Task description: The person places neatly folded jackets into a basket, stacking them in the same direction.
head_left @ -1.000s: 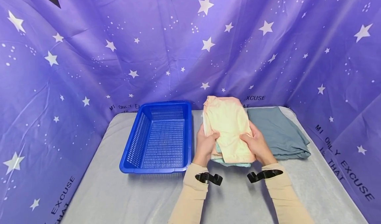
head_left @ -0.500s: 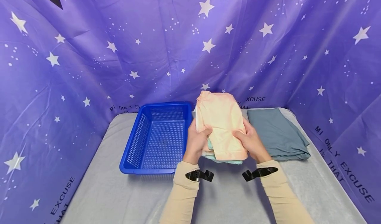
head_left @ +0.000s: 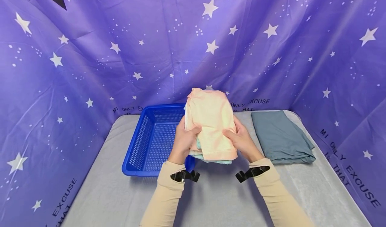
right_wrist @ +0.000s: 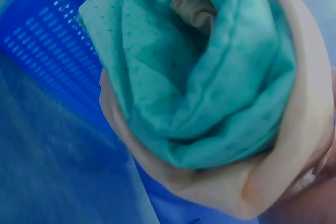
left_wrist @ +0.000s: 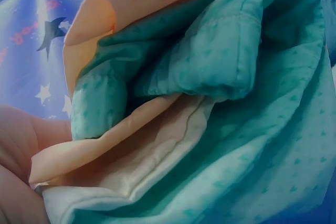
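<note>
A folded bundle of clothes (head_left: 212, 120), pale peach outside with teal and white layers at its lower edge, is held up between both hands. My left hand (head_left: 184, 138) grips its left side, thumb on top. The right hand (head_left: 241, 138) grips the opposite side the same way. In the left wrist view, teal cloth (left_wrist: 210, 61) with small printed marks is rolled inside a peach layer (left_wrist: 142, 1). The right wrist view has the teal layer (right_wrist: 210, 103) curled within the peach cloth. The bundle's left side overlaps the right edge of a blue plastic basket (head_left: 137, 136).
A folded grey-green cloth (head_left: 280, 136) lies on the right of the grey-covered table (head_left: 211, 200). Purple curtains (head_left: 169, 53) with white stars and printed words enclose the table at the back and sides.
Both hands have carried the bundle leftward and slightly higher, from beside the basket to over its right edge. The basket and the grey-green cloth have stayed put.
</note>
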`<action>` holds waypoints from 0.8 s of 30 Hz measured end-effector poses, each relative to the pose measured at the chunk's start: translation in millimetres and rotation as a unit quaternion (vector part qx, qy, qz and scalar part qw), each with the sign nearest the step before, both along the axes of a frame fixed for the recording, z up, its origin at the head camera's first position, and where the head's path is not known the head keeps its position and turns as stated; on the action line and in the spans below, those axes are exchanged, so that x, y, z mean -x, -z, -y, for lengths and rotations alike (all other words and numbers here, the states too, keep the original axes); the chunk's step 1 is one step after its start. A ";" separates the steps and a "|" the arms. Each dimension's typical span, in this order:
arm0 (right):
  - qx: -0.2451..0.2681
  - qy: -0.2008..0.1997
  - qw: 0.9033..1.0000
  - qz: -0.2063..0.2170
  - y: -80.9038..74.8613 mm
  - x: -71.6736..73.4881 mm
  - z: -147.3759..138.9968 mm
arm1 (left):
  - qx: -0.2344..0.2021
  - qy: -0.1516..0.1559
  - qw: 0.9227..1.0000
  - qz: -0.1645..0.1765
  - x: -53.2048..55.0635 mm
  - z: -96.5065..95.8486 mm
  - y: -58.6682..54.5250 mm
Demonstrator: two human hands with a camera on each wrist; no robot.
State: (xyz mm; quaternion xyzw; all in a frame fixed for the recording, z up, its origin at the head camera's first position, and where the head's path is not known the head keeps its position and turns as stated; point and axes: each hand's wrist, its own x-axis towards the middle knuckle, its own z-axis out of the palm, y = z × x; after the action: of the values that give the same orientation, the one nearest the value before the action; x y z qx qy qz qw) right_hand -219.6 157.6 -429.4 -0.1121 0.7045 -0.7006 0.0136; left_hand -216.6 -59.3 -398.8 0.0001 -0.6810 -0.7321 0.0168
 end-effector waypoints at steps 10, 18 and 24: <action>0.000 -0.035 0.999 -0.008 -9.5 1.3 30.9 | -0.001 -0.002 1.000 0.003 -0.8 36.9 -10.5; 0.012 -0.058 0.998 -0.017 -2.6 6.8 56.7 | -0.006 0.014 1.000 0.018 0.4 69.3 -7.0; -0.001 -0.072 0.997 -0.016 0.2 10.4 74.1 | 0.005 0.011 0.999 0.045 0.3 90.5 -4.3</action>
State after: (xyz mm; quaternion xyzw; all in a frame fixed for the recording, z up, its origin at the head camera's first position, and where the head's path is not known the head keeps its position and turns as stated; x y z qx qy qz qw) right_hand -229.9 83.5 -429.6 -0.1737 0.6957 -0.6949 0.0534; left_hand -216.9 -149.8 -394.5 0.0257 -0.6846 -0.7281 -0.0221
